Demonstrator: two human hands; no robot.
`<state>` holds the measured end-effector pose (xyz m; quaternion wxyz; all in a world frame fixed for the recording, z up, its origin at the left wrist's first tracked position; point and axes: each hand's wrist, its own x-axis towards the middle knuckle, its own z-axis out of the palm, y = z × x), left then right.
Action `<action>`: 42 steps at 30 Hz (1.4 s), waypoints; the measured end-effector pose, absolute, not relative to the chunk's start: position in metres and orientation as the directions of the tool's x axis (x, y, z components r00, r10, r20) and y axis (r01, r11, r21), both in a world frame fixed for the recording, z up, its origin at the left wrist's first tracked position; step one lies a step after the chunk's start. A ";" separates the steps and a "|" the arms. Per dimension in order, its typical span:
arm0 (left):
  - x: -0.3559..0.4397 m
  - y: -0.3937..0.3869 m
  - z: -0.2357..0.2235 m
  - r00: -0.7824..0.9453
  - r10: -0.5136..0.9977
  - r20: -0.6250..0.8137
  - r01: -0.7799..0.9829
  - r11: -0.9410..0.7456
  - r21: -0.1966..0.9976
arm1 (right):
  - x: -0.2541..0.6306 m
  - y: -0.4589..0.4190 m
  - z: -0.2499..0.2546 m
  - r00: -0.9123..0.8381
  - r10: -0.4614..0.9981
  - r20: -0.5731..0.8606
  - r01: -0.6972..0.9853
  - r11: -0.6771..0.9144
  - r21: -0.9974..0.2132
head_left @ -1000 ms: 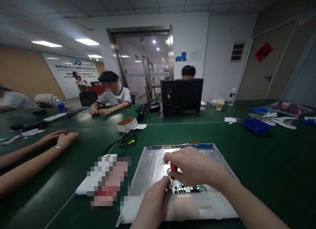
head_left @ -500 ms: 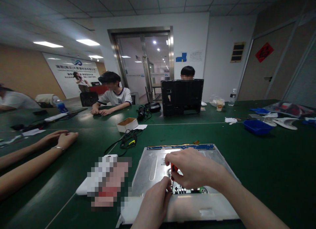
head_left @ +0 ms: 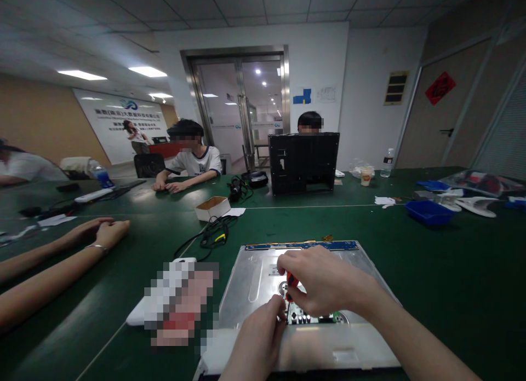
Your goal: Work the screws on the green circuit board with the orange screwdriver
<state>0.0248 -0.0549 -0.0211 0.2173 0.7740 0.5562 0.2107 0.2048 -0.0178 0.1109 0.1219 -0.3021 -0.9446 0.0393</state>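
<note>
My right hand (head_left: 324,280) is wrapped round the red and black handle of a screwdriver (head_left: 291,288), held upright with its shaft pointing down. Below it, the tip meets a green circuit board (head_left: 304,317) set in the back of a flat metal display panel (head_left: 257,277). My left hand (head_left: 261,332) rests on the panel, its fingers drawn together right beside the screwdriver's shaft; what they pinch, if anything, is hidden. A blue circuit strip (head_left: 341,245) runs along the panel's far edge.
Left of the panel lie a white object (head_left: 142,310), partly blurred out, and black cables (head_left: 213,231) near a small open box (head_left: 211,208). Another person's arms (head_left: 61,266) rest at the left. A black monitor frame (head_left: 304,162) stands opposite; a blue tray (head_left: 429,212) sits right.
My right hand and the screwdriver have shifted very slightly to the right in view. Both hands otherwise keep the same place and grip.
</note>
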 end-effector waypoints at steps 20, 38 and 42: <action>0.022 -0.053 -0.026 0.313 0.944 0.106 0.759 -0.316 0.569 | 0.205 -0.014 0.110 -0.782 0.590 0.203 0.567 0.808 -0.164; 0.023 -0.054 -0.023 0.300 0.950 0.090 0.774 -0.297 0.560 | 0.201 -0.016 0.109 -0.806 0.551 0.214 0.511 0.832 -0.217; 0.024 -0.055 -0.022 0.303 0.948 0.099 0.776 -0.306 0.551 | 0.198 -0.015 0.111 -0.786 0.583 0.206 0.559 0.813 -0.166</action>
